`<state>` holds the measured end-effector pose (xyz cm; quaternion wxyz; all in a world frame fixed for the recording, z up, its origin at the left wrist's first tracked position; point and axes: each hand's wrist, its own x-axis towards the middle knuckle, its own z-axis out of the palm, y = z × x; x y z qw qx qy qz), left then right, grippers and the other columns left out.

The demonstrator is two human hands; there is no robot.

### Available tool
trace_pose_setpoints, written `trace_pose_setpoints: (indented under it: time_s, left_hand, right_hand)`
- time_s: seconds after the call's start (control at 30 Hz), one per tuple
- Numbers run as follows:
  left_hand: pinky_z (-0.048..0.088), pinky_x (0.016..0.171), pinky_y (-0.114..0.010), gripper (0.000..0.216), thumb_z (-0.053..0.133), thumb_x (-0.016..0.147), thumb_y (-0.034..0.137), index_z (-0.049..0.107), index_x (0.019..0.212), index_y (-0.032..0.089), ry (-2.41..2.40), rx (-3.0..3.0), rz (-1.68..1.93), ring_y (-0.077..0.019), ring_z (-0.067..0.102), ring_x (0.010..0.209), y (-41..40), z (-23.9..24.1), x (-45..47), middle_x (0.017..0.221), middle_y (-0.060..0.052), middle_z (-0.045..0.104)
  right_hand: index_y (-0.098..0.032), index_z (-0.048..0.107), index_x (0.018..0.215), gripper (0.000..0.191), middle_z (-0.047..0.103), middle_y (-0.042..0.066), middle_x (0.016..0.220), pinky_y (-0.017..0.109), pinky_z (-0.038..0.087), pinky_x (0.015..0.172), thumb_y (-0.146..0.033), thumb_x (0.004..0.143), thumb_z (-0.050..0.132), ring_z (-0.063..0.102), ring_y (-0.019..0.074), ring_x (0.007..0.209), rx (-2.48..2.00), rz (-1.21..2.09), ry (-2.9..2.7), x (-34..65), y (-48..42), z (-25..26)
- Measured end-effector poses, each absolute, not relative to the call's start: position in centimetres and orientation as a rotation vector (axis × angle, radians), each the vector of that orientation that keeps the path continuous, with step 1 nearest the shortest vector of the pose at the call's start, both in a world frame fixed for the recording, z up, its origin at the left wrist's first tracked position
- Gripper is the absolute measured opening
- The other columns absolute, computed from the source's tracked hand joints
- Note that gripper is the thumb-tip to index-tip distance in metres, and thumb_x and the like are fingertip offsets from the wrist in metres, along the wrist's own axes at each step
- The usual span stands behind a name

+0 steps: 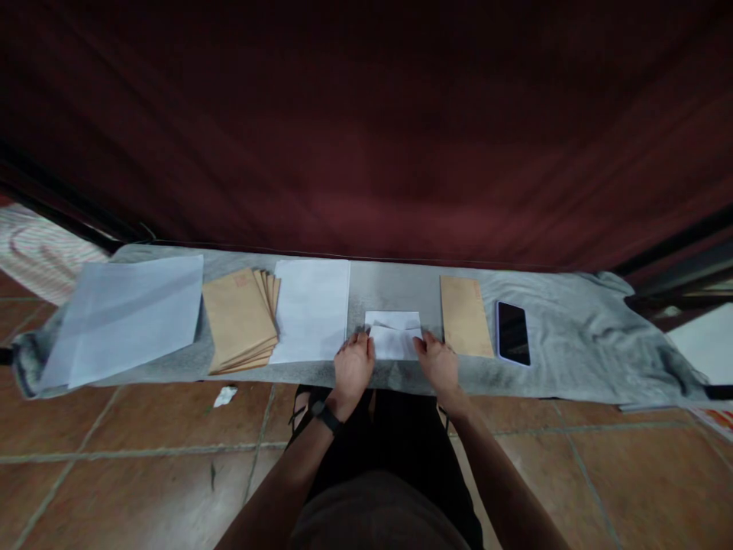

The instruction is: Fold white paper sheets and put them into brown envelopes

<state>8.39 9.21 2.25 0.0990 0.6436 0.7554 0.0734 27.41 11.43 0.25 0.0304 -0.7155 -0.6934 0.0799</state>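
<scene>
A white sheet of paper (394,344), partly folded over itself, lies on the grey cloth in front of me. My left hand (353,363) grips its left edge, thumb on top and fingers curled. At the right edge, my right hand (437,365) pinches the same paper in a like way. The folded flap's upper edge stands a little off the layer beneath. Left of my left hand is a stack of white paper (312,309). A brown envelope (466,317) lies just right of my right hand. The fingertips under the paper are hidden.
A fanned pile of brown envelopes (239,317) and large translucent white sheets (134,317) lie to the left. Right of the single envelope rests a phone (513,334). A dark red curtain (366,153) hangs behind the narrow cloth-covered table (584,344). A paper scrap (225,396) is on the tiled floor.
</scene>
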Motion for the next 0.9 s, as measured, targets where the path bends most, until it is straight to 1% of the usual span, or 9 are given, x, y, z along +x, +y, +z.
trace_pose_setpoints:
  time_s: [0.17, 0.33, 0.5, 0.77, 0.9]
  left_hand:
    - [0.051, 0.070, -0.028, 0.034, 0.035, 0.105, 0.032, 0.064, 0.114, 0.017, 2.267, 1.872, 0.151, -0.0234, 0.074, 0.086, 10.1, 2.5, 8.7, 0.098, -0.011, 0.074]
    - [0.052, 0.070, -0.030, 0.035, 0.034, 0.105, 0.033, 0.064, 0.114, 0.018, 2.282, 1.822, 0.131, -0.0246, 0.074, 0.085, 11.1, 2.5, 8.7, 0.095, -0.011, 0.075]
    - [0.052, 0.074, -0.031, 0.035, 0.036, 0.104, 0.033, 0.066, 0.114, 0.017, 2.278, 1.792, 0.119, -0.0250, 0.074, 0.088, 12.0, 2.4, 8.6, 0.090, -0.013, 0.075]
    - [0.052, 0.076, -0.031, 0.037, 0.036, 0.104, 0.034, 0.065, 0.120, 0.016, 2.339, 1.779, 0.069, -0.0252, 0.075, 0.087, 13.1, 2.3, 8.7, 0.091, -0.014, 0.076]
    - [0.052, 0.074, -0.031, 0.038, 0.035, 0.104, 0.033, 0.064, 0.120, 0.015, 2.338, 1.783, 0.065, -0.0256, 0.075, 0.086, 13.2, 2.1, 8.8, 0.089, -0.014, 0.076]
  right_hand:
    - [-0.013, 0.066, 0.112, 0.038, 0.075, 0.016, 0.086, 0.028, 0.050, 0.070, -0.042, 0.104, 0.043, 0.073, 0.0219, 0.076, -2.199, 0.115, -2.110, 26.6, 11.9, -0.1]
    - [-0.012, 0.063, 0.116, 0.042, 0.074, 0.018, 0.085, 0.036, 0.052, 0.073, -0.044, 0.104, 0.040, 0.074, 0.0276, 0.080, -2.251, 0.141, -2.083, 26.2, 12.8, -0.2]
    - [-0.008, 0.062, 0.121, 0.047, 0.073, 0.022, 0.089, 0.039, 0.054, 0.076, -0.045, 0.104, 0.038, 0.074, 0.0300, 0.082, -2.241, 0.167, -2.049, 26.0, 13.7, -0.2]
    - [-0.007, 0.058, 0.126, 0.048, 0.073, 0.021, 0.090, 0.040, 0.052, 0.081, -0.045, 0.104, 0.038, 0.073, 0.0292, 0.084, -2.266, 0.172, -2.040, 25.7, 14.6, -0.5]
    - [-0.008, 0.058, 0.123, 0.044, 0.072, 0.022, 0.097, 0.042, 0.049, 0.085, -0.042, 0.104, 0.037, 0.070, 0.0302, 0.090, -2.191, 0.156, -2.011, 25.7, 14.5, -0.4]
